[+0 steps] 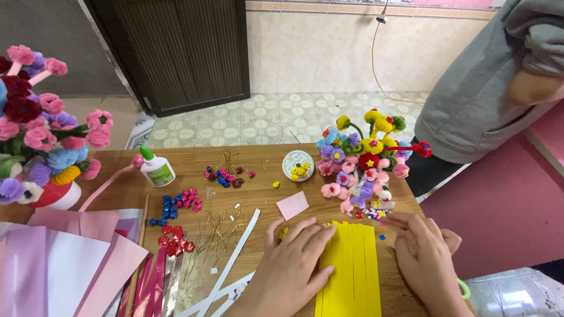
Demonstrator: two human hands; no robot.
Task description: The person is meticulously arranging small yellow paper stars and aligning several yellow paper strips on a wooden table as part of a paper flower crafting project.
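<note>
Brown wooden table (pixel 194 154) strewn with craft bits, bunch of pastel pipe-cleaner flowers (pixel 361 161) near its far edge, yellow paper sheet cut into long strips (pixel 351 267) at the near edge, left hand (pixel 294 267) spread flat on the strips (fingers fanned), right hand (pixel 424 258) resting flat just beside them, fingers together, small pink paper square (pixel 292 205) nearby.

"Where is the left hand (pixel 294 261)?"

"Low down in the middle. It lies flat with the palm down. The fingers (pixel 317 235) are spread out and point up and to the right. The thumb sticks out on the left."

"And the right hand (pixel 424 258)?"

"It is on the right side, well apart from the other one. Its back faces up. The fingers (pixel 411 222) are close together and point up and to the left. Neither hand grips anything."
</note>
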